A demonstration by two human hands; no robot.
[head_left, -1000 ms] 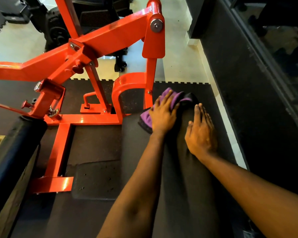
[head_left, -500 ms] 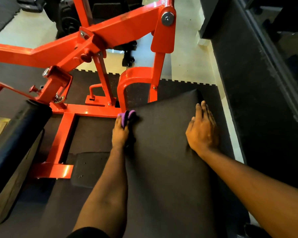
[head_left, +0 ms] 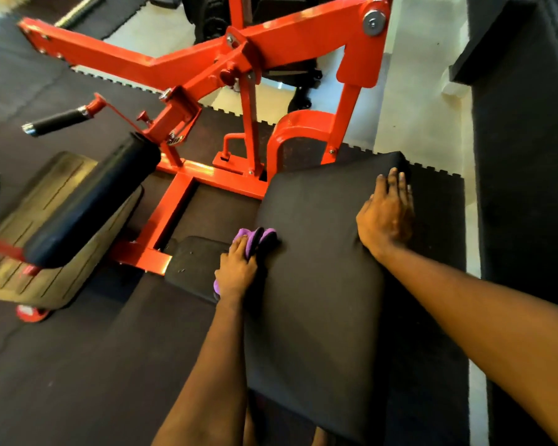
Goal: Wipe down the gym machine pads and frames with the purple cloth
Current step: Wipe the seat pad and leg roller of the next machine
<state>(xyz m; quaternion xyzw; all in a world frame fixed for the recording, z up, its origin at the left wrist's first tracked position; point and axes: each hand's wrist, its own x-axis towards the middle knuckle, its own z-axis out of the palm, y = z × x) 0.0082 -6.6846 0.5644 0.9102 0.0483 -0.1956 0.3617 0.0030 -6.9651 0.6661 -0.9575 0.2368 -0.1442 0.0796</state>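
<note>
- Your left hand (head_left: 236, 268) is dragging the purple cloth (head_left: 255, 238) from the seat pad's (head_left: 316, 284) far end down its left edge, toward you.
- Its fingers are gripping the bunched cloth, pressing it against the pad's side.
- Your right hand (head_left: 385, 217) is lying flat, fingers straight, bracing the far right corner.
- Judgement: you are finishing this pad's edges; the orange frame (head_left: 303, 30) is waiting its turn.

place: gym | orange machine frame (head_left: 187, 64) | rubber mats (head_left: 62, 365), probably
</note>
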